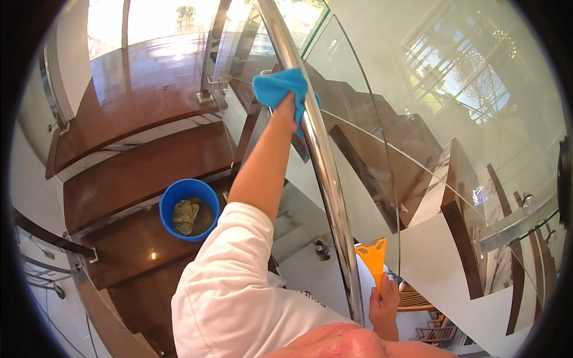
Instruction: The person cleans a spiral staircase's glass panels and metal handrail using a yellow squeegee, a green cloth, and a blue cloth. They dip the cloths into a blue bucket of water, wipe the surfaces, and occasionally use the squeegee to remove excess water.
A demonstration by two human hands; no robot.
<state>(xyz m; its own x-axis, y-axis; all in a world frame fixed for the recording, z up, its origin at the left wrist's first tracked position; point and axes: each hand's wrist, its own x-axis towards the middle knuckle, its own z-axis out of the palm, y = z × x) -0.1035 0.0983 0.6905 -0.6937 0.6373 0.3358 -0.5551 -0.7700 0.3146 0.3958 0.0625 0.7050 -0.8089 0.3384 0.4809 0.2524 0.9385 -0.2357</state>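
Note:
My left hand [288, 109] grips a blue cleaning cloth [277, 85] and presses it against the polished metal handrail [320, 147]. Part of the cloth shows on the far side of the rail, so it is folded partly around it. The left arm reaches forward, in a white sleeve. On the other side of the rail, low in the view, my right hand [385, 302] holds an orange plastic scraper [372, 255] by its narrow handle, with the wide end pointing away from me. A clear glass panel [358, 121] stands close by that hand.
A blue bucket [166, 215] holding murky water and a yellowish rag [185, 218] stands on a brown stair tread [121, 250]. More treads [147, 165] rise ahead to a landing [134, 85]. Metal posts [208, 58] and other stairs [385, 129] border the open drop.

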